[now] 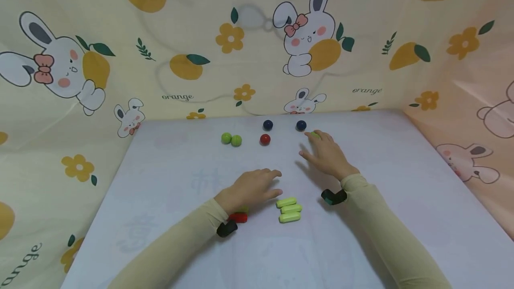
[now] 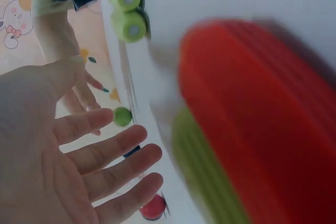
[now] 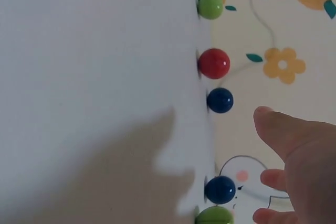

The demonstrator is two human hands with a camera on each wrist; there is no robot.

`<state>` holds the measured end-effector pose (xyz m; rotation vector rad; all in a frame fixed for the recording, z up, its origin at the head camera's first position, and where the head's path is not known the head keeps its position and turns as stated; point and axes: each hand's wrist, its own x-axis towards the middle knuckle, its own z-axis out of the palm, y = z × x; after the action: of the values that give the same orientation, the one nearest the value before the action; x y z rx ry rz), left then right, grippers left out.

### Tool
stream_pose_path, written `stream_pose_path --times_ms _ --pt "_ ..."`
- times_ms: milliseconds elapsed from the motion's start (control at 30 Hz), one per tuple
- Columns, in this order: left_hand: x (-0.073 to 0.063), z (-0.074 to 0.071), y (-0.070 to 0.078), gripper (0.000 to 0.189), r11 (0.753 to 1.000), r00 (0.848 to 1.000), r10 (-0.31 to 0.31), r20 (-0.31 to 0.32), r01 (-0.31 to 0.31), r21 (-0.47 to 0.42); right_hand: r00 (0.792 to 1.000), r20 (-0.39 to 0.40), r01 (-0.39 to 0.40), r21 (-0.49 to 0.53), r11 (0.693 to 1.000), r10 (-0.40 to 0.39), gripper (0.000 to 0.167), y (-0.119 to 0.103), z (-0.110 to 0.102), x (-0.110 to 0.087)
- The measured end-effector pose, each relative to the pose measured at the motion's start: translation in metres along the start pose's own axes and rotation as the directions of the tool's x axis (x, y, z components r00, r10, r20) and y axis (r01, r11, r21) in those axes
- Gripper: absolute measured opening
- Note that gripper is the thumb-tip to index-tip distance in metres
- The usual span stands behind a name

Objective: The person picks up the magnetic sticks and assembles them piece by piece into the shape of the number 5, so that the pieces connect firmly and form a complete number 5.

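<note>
My right hand (image 1: 328,154) reaches over the back right of the table, fingers apart. Its fingertips overlap a green ball (image 1: 315,134) in the head view, and the right wrist view shows that green ball (image 3: 214,216) below the fingers. Just left of it is a dark blue ball (image 1: 301,125). Nearer the front, my left hand (image 1: 250,187) hovers with fingers spread and an empty palm (image 2: 31,145). Under its wrist lie a red ridged stick (image 2: 252,108) and a green one (image 2: 205,166), partly hidden in the head view. Three light green sticks (image 1: 290,209) lie to its right.
Farther back stand a red ball (image 1: 265,139), another dark blue ball (image 1: 267,125) and two green balls (image 1: 231,139) side by side. A printed cloth (image 1: 249,57) rises behind the white table (image 1: 168,164) and along its sides.
</note>
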<state>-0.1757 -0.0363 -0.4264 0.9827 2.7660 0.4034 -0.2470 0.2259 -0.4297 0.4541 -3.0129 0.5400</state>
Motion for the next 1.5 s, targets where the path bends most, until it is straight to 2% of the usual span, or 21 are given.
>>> stream_pose_path --times_ms 233,367,467,600,833,1000,1100,1267,1400,1500 --pt "0.005 0.006 0.012 0.052 0.997 0.998 0.050 0.048 -0.047 -0.054 0.998 0.030 -0.055 0.036 0.998 0.054 0.068 0.013 -0.001 0.008" --pt "0.007 0.008 0.013 0.050 0.996 0.996 0.056 0.068 -0.051 -0.068 0.997 0.039 -0.074 0.114 0.991 0.070 0.068 0.021 0.003 0.012" --pt "0.007 0.008 0.012 0.046 0.996 0.994 0.054 0.090 -0.048 -0.075 0.995 0.056 -0.096 0.168 0.981 0.088 0.069 0.026 0.010 0.015" --pt "0.010 0.009 0.012 0.037 0.994 0.990 0.082 0.115 -0.073 -0.081 0.991 0.065 -0.126 0.197 0.972 0.116 0.070 0.031 0.015 0.019" --pt "0.019 0.011 0.014 0.023 0.989 0.986 0.111 0.124 -0.097 -0.114 0.981 0.066 -0.195 0.231 0.953 0.185 0.065 0.033 0.015 0.024" --pt "0.023 0.013 0.016 0.014 0.986 0.990 0.078 0.114 -0.060 -0.154 0.971 0.057 -0.238 0.249 0.939 0.231 0.057 0.037 0.016 0.024" --pt "0.024 0.012 0.017 0.009 0.985 0.992 0.053 0.114 -0.033 -0.167 0.971 0.026 -0.234 0.261 0.936 0.236 0.052 0.041 0.017 0.023" --pt "0.025 0.008 0.018 0.010 0.985 0.991 0.016 0.131 0.007 -0.174 0.975 -0.011 -0.213 0.239 0.947 0.222 0.040 0.045 0.018 0.018" --pt "0.026 0.008 0.014 0.009 0.968 0.989 -0.047 0.138 0.079 -0.239 0.977 -0.014 -0.201 0.246 0.948 0.211 0.037 0.049 0.019 0.015" --pt "0.027 0.005 0.012 0.010 0.951 0.986 -0.095 0.139 0.131 -0.282 0.977 0.015 -0.210 0.273 0.939 0.214 0.037 0.051 0.018 0.014"
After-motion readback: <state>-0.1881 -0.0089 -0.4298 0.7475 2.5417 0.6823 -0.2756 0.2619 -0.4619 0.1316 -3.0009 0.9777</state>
